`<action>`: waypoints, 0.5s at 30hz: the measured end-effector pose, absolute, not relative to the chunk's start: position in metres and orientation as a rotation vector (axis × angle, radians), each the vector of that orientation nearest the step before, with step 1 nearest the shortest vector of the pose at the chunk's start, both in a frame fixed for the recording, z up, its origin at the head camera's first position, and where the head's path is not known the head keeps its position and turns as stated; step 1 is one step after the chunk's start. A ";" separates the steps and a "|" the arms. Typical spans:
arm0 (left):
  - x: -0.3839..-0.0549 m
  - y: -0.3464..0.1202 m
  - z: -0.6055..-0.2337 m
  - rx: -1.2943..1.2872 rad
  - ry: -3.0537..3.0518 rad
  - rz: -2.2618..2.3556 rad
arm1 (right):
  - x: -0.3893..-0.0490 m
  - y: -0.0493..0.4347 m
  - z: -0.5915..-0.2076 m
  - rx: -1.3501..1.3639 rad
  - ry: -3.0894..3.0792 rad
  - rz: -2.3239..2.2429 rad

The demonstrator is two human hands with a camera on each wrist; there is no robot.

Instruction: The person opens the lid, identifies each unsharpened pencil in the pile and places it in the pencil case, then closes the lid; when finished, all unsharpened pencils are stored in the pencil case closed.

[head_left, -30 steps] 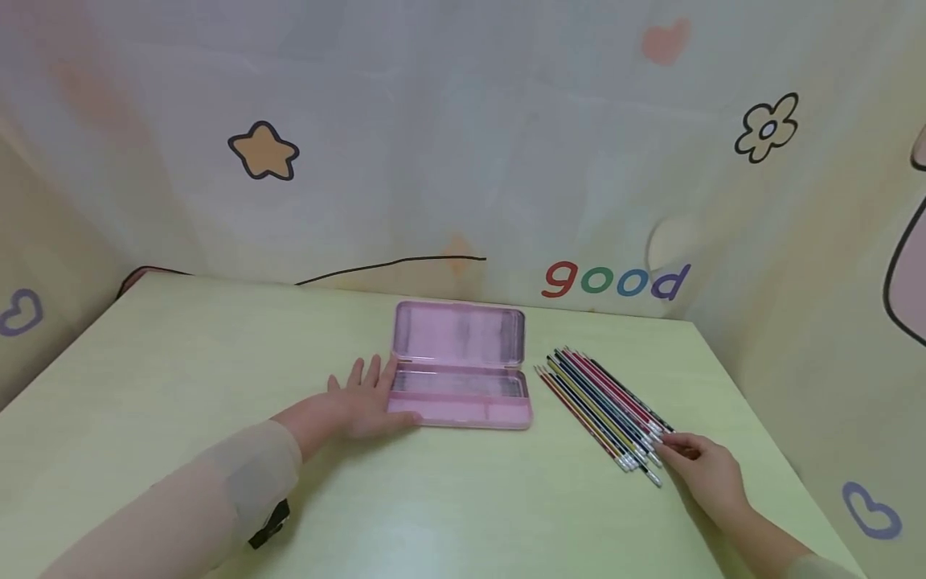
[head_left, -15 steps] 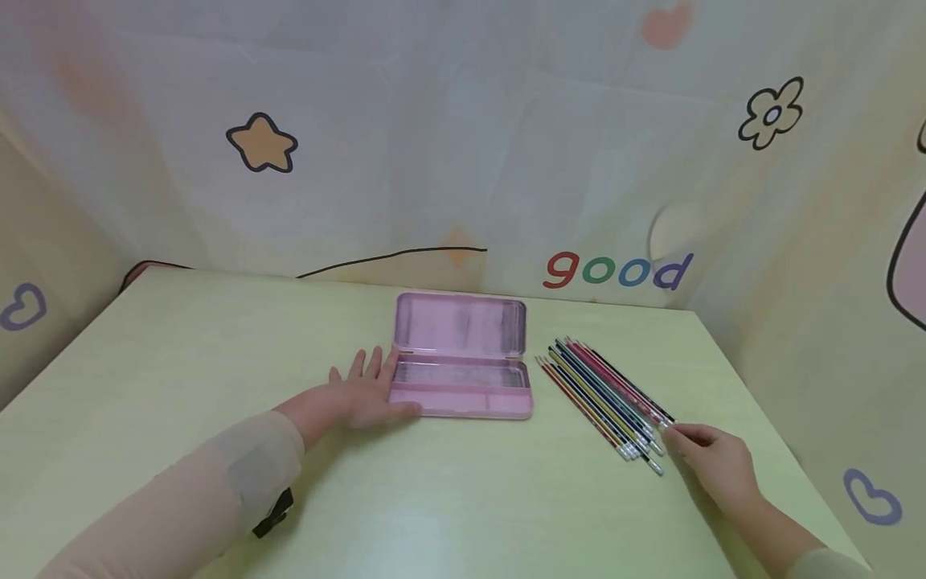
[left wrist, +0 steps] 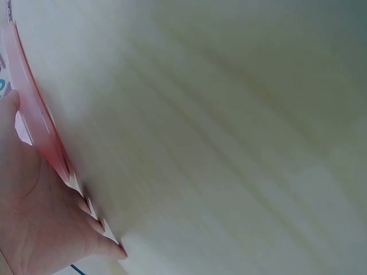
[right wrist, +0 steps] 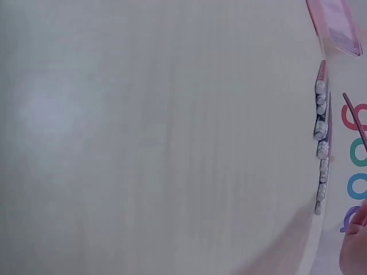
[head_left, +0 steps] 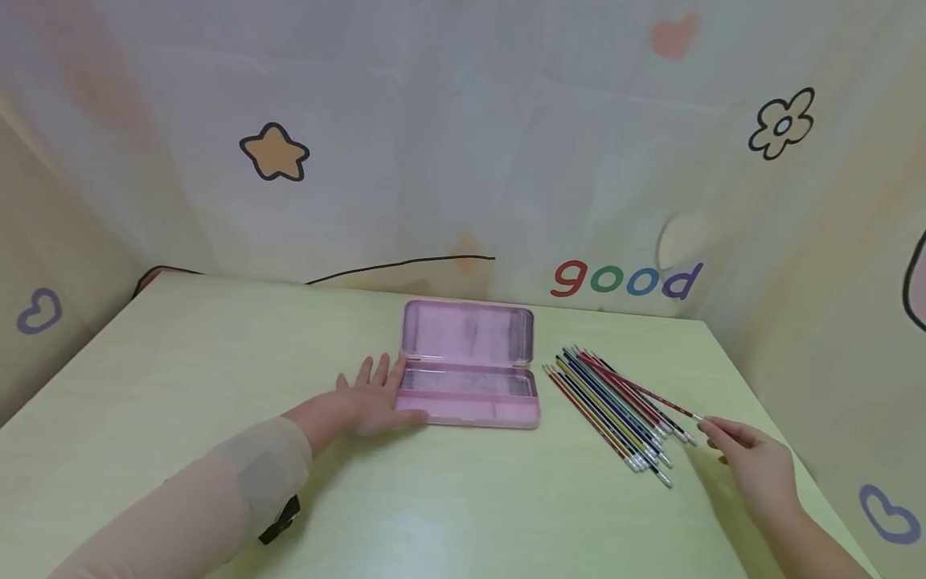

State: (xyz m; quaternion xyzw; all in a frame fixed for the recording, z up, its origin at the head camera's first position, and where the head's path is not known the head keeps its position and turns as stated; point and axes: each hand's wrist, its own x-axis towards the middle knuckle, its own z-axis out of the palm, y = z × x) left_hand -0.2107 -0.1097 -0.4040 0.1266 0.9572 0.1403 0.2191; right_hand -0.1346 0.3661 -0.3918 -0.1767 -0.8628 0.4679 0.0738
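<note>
A pink pencil case (head_left: 470, 412) lies with its lid (head_left: 467, 331) raised, near the middle of the table. My left hand (head_left: 372, 404) rests against the case's left side, fingers spread straight and thumb along the front edge. The left wrist view shows that hand (left wrist: 40, 212) beside the pink wall of the case (left wrist: 37, 114). My right hand (head_left: 755, 466) pinches a red pencil (head_left: 661, 397) by its eraser end, its shaft slanting over the other pencils (head_left: 608, 414). In the right wrist view the held pencil (right wrist: 354, 117) stands apart from the row of eraser ends (right wrist: 321, 130).
The pale table (head_left: 448, 498) meets a printed curtain (head_left: 448, 161) at the back and sides. The pencils lie side by side to the right of the case, tips away from me.
My right hand has drawn back to the right and lifted a red pencil's eraser end off the pile. My left hand stays against the case.
</note>
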 end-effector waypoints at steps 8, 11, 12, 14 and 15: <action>-0.206 -0.109 -0.398 0.337 2.631 0.385 | -0.142 0.354 -0.381 -0.512 -2.494 1.631; -0.202 -0.108 -0.396 0.351 2.650 0.369 | -0.145 0.347 -0.380 -0.491 -2.450 1.730; -0.202 -0.108 -0.396 0.360 2.659 0.368 | -0.147 0.345 -0.380 -0.480 -2.448 1.747; -0.203 -0.108 -0.397 0.347 2.655 0.351 | -0.150 0.340 -0.379 -0.461 -2.428 1.795; -0.204 -0.109 -0.399 0.338 2.656 0.349 | -0.153 0.336 -0.378 -0.445 -2.425 1.810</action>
